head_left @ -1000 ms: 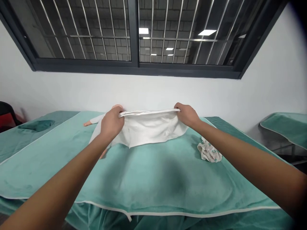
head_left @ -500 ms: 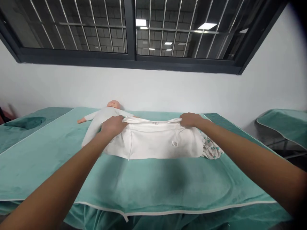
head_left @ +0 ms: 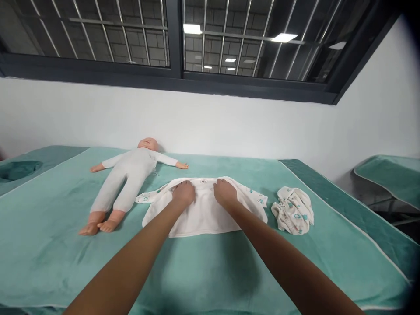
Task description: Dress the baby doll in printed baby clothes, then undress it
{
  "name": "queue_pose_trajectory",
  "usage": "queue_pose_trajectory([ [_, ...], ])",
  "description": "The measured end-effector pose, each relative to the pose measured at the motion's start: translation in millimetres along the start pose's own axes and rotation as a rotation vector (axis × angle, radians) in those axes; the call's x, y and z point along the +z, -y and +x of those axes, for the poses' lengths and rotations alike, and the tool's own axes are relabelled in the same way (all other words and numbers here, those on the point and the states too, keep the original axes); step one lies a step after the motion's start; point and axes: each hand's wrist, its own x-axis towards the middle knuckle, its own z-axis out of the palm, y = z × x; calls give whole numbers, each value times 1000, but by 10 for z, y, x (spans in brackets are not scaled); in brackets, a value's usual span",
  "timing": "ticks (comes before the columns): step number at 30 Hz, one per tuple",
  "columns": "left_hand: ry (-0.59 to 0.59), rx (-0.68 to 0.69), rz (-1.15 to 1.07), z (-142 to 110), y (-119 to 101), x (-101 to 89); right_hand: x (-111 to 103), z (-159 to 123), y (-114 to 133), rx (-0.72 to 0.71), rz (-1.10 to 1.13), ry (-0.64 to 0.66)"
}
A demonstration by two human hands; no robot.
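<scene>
A white baby top [head_left: 205, 216] with small green prints on its sleeves lies spread out on the green bed cover [head_left: 210, 271], its neck towards the wall. My left hand [head_left: 184, 192] is on the left part of the top just below the neckline, fingers curled on the cloth. Over the right part, my right hand [head_left: 225, 191] is closed in the same manner. Both sets of fingertips are mostly hidden. To the left, a baby doll [head_left: 133, 170] in a white bodysuit lies on its back, arms spread.
A crumpled printed baby garment [head_left: 293, 211] lies right of the top. Behind the bed rise a white wall [head_left: 210, 127] and a barred, dark-framed window [head_left: 182, 39]. Another green-covered surface [head_left: 393, 177] stands at the far right.
The top, earlier held stretched up by its edge, now lies flat with its sleeves out. My hands have come closer together and lower. The view has shifted, showing the whole doll.
</scene>
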Motion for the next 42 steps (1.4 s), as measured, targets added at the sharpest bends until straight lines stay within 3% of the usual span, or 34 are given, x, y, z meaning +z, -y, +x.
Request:
queue_pose_trajectory([
  [5, -104, -22, 26, 175, -37, 180, 158, 77, 68, 58, 26, -90],
  [9, -111, 23, 90, 181, -2, 305, 204, 155, 48, 88, 20, -159],
  [12, -98, 74, 180, 192, 77, 318, 198, 261, -12, 58, -10, -222],
  [18, 13, 91, 663, 258, 178, 312, 286, 376, -126, 73, -13, -252],
  [22, 61, 99, 728, 285, 182, 323, 314, 370, -138, 31, -6, -236],
  [25, 38, 126, 755, 232, 154, 324, 288, 339, -94, -82, -1, -244],
  [30, 8, 225, 797, 61, 98, 332, 289, 231, -35, -325, 35, -193],
  [36, 72, 305, 830, -115, 145, 322, 327, -46, -64, -314, 93, -185],
  [42, 160, 325, 802, -227, 163, 237, 238, -630, -156, -318, 184, -238],
])
